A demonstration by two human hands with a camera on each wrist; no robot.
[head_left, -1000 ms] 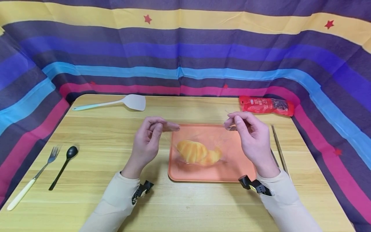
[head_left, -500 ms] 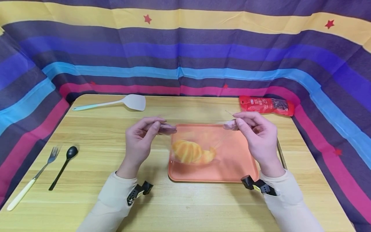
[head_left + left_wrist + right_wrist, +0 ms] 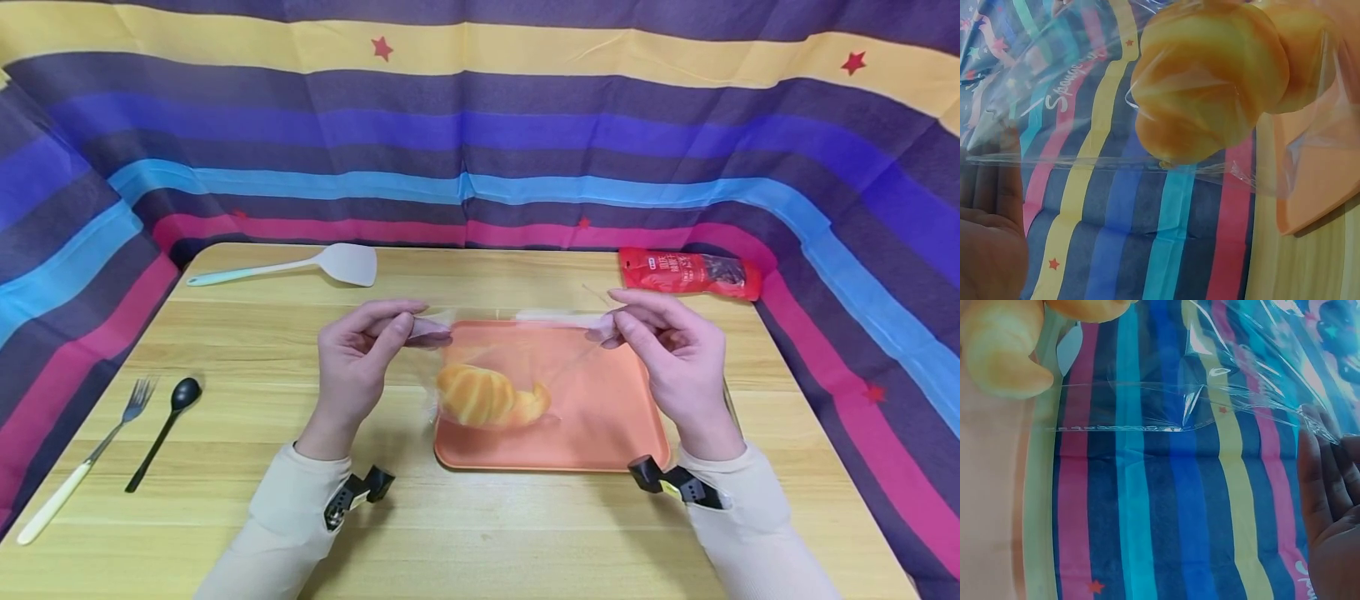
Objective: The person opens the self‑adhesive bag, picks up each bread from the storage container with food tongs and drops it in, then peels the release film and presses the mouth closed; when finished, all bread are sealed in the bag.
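Observation:
A golden croissant point(image 3: 487, 398) sits inside a clear plastic bag point(image 3: 558, 317) that hangs just above the left part of an orange tray point(image 3: 607, 421). My left hand point(image 3: 422, 327) pinches the bag's left top corner. My right hand point(image 3: 609, 327) pinches its right top corner, and the top edge is stretched between them. In the left wrist view the croissant point(image 3: 1210, 81) fills the top behind the film point(image 3: 1085, 125), with my palm point(image 3: 991, 244) at the lower left. The right wrist view shows the bag film point(image 3: 1222, 394), the croissant's tip point(image 3: 1004, 350) and my fingers point(image 3: 1329, 494).
On the wooden table point(image 3: 262, 350) lie a pale spatula point(image 3: 330, 265) at the back left, a fork point(image 3: 82, 462) and black spoon point(image 3: 161, 429) at the left, a red packet point(image 3: 686, 272) at the back right, and chopsticks point(image 3: 723, 383) beside the tray. Striped cloth walls surround it.
Both hands have drawn apart a little, pulling the bag's top edge taut. The bag and croissant have shifted left, toward the tray's left edge.

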